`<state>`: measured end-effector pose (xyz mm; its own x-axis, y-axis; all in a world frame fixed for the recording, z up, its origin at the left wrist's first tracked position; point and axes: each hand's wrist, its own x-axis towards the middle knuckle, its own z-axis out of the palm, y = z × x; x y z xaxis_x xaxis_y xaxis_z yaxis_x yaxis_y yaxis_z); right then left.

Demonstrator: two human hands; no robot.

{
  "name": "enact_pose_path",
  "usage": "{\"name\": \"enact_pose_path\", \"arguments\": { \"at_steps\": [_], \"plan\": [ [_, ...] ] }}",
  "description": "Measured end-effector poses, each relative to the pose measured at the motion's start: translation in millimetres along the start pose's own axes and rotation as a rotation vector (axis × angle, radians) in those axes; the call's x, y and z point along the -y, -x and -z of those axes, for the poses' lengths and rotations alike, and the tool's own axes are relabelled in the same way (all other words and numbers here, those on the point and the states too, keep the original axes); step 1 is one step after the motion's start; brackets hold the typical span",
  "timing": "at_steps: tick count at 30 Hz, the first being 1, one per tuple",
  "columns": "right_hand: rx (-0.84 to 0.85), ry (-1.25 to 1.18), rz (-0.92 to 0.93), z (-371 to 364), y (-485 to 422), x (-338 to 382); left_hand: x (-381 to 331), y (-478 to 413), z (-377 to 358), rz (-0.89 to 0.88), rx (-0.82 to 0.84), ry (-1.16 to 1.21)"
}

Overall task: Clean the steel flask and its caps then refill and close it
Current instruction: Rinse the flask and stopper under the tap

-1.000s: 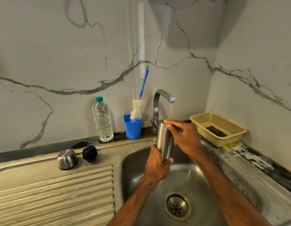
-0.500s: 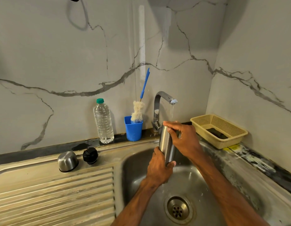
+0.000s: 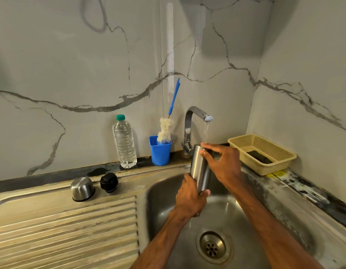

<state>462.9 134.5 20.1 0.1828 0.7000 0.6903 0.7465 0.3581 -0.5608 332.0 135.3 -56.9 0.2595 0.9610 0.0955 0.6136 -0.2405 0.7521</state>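
Held in left hand [image 3: 189, 199], flask [image 3: 199, 167]: brushed steel, satin sheen. Tap [image 3: 189, 121] above right hand [image 3: 222, 162]: polished metal, mirror-bright. Sink [image 3: 168, 191] beneath both hands: dull, stained steel. Left of left hand: cap [image 3: 82, 188], glossy steel; stopper [image 3: 109, 181], matt black ribbed plastic. Right of right hand: basket [image 3: 265, 152], matt perforated plastic.

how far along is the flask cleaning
Done: both caps are off; the steel cap and black stopper sit beside the sink basin. In hand: the left hand grips the steel flask low under the running tap, the right hand holds its rim. Left: refilling, closing; whether the caps are washed is unclear.
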Motion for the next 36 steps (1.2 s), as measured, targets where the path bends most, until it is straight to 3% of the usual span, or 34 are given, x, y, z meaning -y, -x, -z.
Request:
{"name": "enact_pose_path", "arguments": {
  "at_steps": [3,7,13,16,22,29,33,36],
  "plan": [
    [0.085,-0.075,0.040,-4,0,1,-1,0,-1,-0.014,-0.007,-0.025],
    [0.097,-0.192,-0.222,-9,-1,-6,-2,-1,-1,-0.032,-0.007,-0.040],
    [0.311,-0.499,-0.536,-14,3,-11,3,-2,-3,-0.039,0.005,0.057],
    [0.368,-0.453,-0.481,-16,3,-12,6,-4,-2,-0.069,0.001,0.132],
    [0.243,-0.540,-0.380,-10,4,-7,2,-6,-1,-0.144,-0.010,0.185],
    [0.074,-0.530,-0.571,-17,-1,1,3,-5,-6,-0.181,0.063,0.159],
    [0.032,-0.590,-0.505,-13,-3,-6,6,-5,-3,-0.198,0.130,0.127],
    [0.102,-0.645,-0.432,-6,-6,-13,8,-4,-1,-0.216,0.194,0.146]
  ]
}}
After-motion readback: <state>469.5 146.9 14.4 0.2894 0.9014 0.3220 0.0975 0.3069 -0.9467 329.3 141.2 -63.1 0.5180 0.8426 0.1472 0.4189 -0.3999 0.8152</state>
